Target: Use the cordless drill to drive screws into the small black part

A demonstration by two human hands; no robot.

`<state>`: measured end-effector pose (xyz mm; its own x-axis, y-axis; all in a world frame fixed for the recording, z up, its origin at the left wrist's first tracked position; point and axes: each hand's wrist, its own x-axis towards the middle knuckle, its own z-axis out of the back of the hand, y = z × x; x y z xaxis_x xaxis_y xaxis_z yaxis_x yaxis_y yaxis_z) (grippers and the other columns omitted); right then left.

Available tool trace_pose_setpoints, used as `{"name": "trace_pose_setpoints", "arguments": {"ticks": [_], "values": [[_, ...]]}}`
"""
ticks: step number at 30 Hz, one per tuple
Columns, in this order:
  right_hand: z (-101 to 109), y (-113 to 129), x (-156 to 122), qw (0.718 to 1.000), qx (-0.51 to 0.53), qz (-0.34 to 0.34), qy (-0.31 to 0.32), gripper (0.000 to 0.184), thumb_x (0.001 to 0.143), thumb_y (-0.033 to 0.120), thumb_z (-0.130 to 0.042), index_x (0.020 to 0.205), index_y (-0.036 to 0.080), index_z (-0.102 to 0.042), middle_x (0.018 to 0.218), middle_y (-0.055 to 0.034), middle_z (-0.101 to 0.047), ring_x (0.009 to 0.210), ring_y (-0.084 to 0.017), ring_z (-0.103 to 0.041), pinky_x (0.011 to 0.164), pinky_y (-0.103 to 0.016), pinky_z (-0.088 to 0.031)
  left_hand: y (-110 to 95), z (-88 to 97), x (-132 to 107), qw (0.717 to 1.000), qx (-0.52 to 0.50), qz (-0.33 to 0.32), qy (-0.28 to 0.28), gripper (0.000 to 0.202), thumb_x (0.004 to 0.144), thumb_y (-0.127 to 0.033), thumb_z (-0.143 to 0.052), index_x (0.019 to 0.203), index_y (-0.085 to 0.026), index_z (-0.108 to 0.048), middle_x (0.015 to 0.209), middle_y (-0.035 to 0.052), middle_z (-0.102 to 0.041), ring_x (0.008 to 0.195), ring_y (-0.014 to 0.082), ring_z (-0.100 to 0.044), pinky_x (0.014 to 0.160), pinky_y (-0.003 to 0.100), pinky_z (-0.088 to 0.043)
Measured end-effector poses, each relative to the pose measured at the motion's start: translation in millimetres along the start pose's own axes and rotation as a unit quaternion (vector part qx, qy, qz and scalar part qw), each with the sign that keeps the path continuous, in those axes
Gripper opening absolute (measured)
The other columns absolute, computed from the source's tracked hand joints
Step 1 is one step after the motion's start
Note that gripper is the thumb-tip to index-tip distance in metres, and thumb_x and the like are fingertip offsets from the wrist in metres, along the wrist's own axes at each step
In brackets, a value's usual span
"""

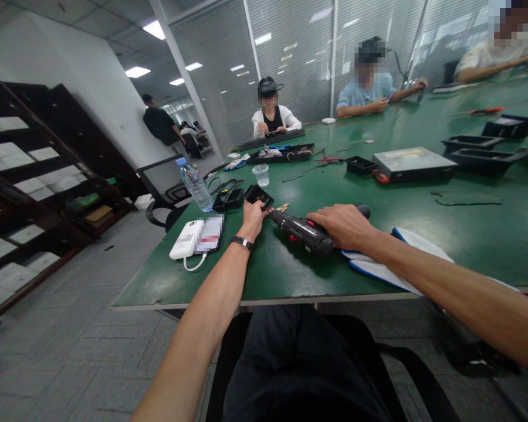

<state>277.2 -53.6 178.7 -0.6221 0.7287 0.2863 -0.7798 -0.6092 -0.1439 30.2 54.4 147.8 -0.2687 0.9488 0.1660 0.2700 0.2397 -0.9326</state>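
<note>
My right hand (345, 224) is wrapped round the handle of a black cordless screwdriver (305, 233) with red buttons. The tool lies low over the green table, its nose pointing left toward my left hand (254, 218). Those fingers are closed on a small black box-like part (259, 198), which is tilted up. Close to the tool's nose is a small brass-coloured piece (283, 207); whether it touches the part, I cannot tell. The exact meeting point of tool tip and part is too small to make out.
Left of my hands are a black tray (229, 199), water bottle (194, 184), white power bank (186, 240) and phone (209, 234). A clear cup (261, 176) stands beyond. Blue-edged white gloves (378, 271) lie under my right forearm. A metal-cased box (413, 166) sits farther right. Several people sit opposite.
</note>
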Motion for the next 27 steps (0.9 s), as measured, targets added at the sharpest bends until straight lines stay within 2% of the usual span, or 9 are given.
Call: {"name": "trace_pose_setpoints", "arguments": {"ticks": [27], "values": [[-1.1, -0.7, -0.3, 1.0, -0.001, -0.001, -0.003, 0.038, 0.082, 0.026, -0.057, 0.12, 0.022, -0.06, 0.097, -0.0089, -0.072, 0.086, -0.025, -0.064, 0.069, -0.032, -0.033, -1.9, -2.3, -1.4, 1.0, -0.007, 0.007, -0.019, 0.04, 0.062, -0.001, -0.057, 0.097, -0.021, -0.054, 0.095, 0.0031, -0.059, 0.081, 0.0148, -0.061, 0.069, 0.031, -0.059]]}}
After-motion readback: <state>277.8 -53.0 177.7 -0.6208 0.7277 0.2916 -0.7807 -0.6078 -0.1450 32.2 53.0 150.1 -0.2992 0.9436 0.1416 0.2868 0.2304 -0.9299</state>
